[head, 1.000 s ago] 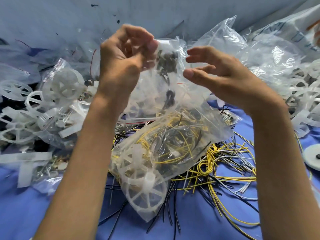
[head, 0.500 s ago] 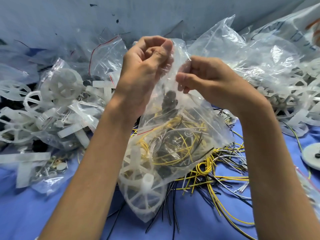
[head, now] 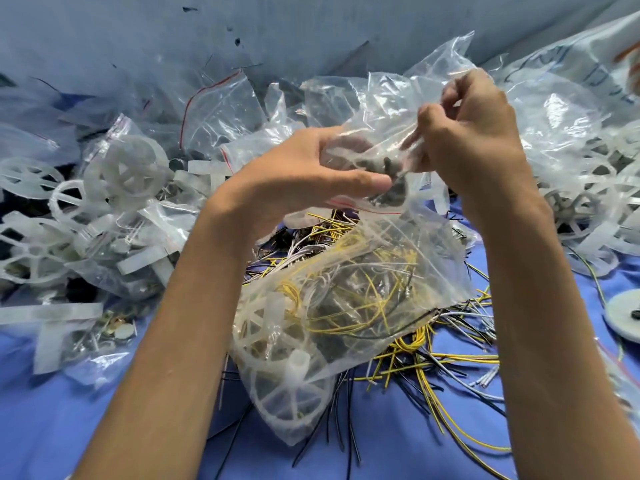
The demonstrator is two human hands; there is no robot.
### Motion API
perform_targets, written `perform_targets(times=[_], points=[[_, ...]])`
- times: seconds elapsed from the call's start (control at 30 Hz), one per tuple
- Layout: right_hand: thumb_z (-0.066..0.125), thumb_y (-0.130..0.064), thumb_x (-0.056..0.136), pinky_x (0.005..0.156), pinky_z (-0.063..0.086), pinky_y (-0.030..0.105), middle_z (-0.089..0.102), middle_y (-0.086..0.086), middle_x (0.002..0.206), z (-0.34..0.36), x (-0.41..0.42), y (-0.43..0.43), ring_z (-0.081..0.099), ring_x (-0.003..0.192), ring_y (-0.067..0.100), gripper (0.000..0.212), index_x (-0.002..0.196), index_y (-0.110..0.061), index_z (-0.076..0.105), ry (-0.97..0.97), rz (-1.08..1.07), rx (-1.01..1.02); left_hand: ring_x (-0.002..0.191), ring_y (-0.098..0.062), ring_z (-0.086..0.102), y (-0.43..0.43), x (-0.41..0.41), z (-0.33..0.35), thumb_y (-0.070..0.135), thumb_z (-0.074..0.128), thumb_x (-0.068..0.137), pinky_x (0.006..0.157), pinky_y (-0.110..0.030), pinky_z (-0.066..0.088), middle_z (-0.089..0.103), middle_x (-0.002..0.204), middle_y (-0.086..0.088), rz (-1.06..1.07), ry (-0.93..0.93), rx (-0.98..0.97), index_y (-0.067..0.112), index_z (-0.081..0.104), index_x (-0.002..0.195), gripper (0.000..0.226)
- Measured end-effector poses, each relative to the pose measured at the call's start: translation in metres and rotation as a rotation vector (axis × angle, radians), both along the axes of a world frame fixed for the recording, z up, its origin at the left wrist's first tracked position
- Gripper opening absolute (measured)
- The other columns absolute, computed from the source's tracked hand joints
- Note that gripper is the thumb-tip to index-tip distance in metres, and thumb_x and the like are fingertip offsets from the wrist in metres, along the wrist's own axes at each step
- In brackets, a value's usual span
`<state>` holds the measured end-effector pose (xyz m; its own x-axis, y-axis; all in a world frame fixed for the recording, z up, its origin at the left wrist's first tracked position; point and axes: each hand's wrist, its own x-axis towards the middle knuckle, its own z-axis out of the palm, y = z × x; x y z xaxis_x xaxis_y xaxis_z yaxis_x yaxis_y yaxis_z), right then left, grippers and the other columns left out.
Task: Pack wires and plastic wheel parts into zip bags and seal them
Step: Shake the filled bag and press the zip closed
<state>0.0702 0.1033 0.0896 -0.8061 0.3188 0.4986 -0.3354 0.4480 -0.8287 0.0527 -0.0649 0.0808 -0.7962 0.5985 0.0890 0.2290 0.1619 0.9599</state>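
A clear zip bag (head: 349,306) hangs in front of me above the blue table. Inside it lie yellow and black wires and a white plastic wheel part (head: 287,393) at the bottom. My left hand (head: 311,178) grips the bag's upper part, near its red zip line, with thumb and fingers around the plastic and some dark small parts inside. My right hand (head: 467,133) pinches the bag's top edge higher up and to the right.
A loose heap of yellow, black and white wires (head: 450,341) lies under the bag. Filled bags and white wheel parts (head: 128,168) pile up at the left. Empty clear bags (head: 554,109) and more wheels crowd the right. A white disc (head: 623,317) sits at the right edge.
My left hand dropped lower on the bag and now grips near the zip line. My right hand moved up and to the right, pulling the bag's top edge with it.
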Motion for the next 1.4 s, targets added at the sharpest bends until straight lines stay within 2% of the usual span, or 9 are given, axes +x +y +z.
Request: perform_targets(times=[0.2,0.37,0.47,0.57,0.67,0.87,1.07,1.2,1.4], points=[[0.057,-0.016,0.084,0.068,0.056,0.027,0.055,0.002,0.100,0.003,0.002,0.005,0.065,0.087,0.013,0.016,0.088,-0.026,0.045,-0.016,0.207,0.066,0.066,-0.007,0.067,0.006,-0.003,-0.003,0.000,0.066,0.081,0.059,-0.016,0.050,0.071,0.076,0.002,0.157,-0.050,0.149,0.010,0.065,0.091,0.014],[0.069,-0.004,0.078,0.102,0.035,0.017,0.035,-0.019,0.141,0.000,0.009,0.018,0.034,0.131,-0.004,0.077,0.126,-0.055,0.038,-0.169,0.562,0.604,0.044,-0.002,0.055,0.010,-0.005,0.000,0.011,0.053,0.092,0.045,-0.009,0.040,0.068,0.064,0.001,0.304,-0.225,0.240,0.008,0.062,0.085,0.011],[0.076,-0.008,0.075,0.096,0.035,0.004,0.044,-0.031,0.127,-0.005,0.007,0.010,0.041,0.118,-0.015,0.075,0.126,-0.051,0.042,-0.171,0.612,0.609,0.038,-0.002,0.048,0.010,-0.006,0.002,0.020,0.042,0.096,0.039,-0.008,0.029,0.065,0.055,0.004,0.298,-0.297,0.258,0.014,0.063,0.085,0.025],[0.070,-0.013,0.083,0.095,0.048,0.029,0.062,-0.018,0.097,-0.005,0.005,0.000,0.060,0.097,0.004,0.033,0.114,-0.021,0.064,0.003,0.351,0.522,0.041,-0.007,0.045,0.004,-0.008,0.005,0.032,0.037,0.095,0.039,-0.012,0.025,0.058,0.051,0.001,0.187,-0.399,0.310,0.010,0.060,0.081,0.035],[0.065,-0.016,0.086,0.079,0.053,0.030,0.066,-0.002,0.080,-0.003,0.004,0.000,0.063,0.077,0.012,0.015,0.098,-0.007,0.065,0.101,0.238,0.439,0.045,-0.011,0.039,-0.001,-0.010,0.007,0.047,0.034,0.090,0.042,-0.020,0.024,0.049,0.054,-0.001,0.189,-0.362,0.325,0.011,0.057,0.084,0.043],[0.051,-0.029,0.092,0.065,0.054,0.032,0.065,0.011,0.076,0.004,0.003,0.003,0.064,0.064,0.015,0.031,0.091,0.001,0.058,-0.015,0.278,0.146,0.095,-0.009,0.062,0.004,-0.012,0.003,0.066,0.035,0.075,0.083,-0.036,0.041,0.069,0.097,0.006,0.275,-0.059,0.201,0.023,0.063,0.101,0.057],[0.047,-0.027,0.099,0.052,0.053,0.026,0.049,0.004,0.059,0.001,0.001,0.004,0.055,0.050,0.010,0.037,0.067,-0.009,0.053,-0.010,0.172,0.085,0.067,-0.007,0.061,0.018,-0.003,-0.004,0.023,0.062,0.087,0.078,-0.023,0.048,0.067,0.071,0.007,0.142,0.038,0.236,0.017,0.056,0.084,0.009],[0.044,-0.030,0.100,0.055,0.054,0.033,0.055,0.004,0.057,0.003,0.001,0.006,0.064,0.066,0.037,0.043,0.068,-0.004,0.056,0.010,0.160,0.046,0.070,-0.013,0.066,0.016,-0.006,-0.012,0.007,0.069,0.080,0.067,-0.015,0.047,0.070,0.079,-0.004,0.094,0.061,0.267,0.008,0.053,0.092,0.021],[0.040,-0.030,0.101,0.056,0.056,0.031,0.058,0.006,0.065,0.004,0.002,0.001,0.067,0.066,0.019,0.033,0.073,-0.015,0.047,-0.049,0.203,-0.184,0.068,-0.010,0.067,0.021,-0.009,-0.019,0.001,0.063,0.085,0.068,-0.019,0.053,0.067,0.074,0.004,0.166,0.074,0.334,0.010,0.053,0.084,0.013]])
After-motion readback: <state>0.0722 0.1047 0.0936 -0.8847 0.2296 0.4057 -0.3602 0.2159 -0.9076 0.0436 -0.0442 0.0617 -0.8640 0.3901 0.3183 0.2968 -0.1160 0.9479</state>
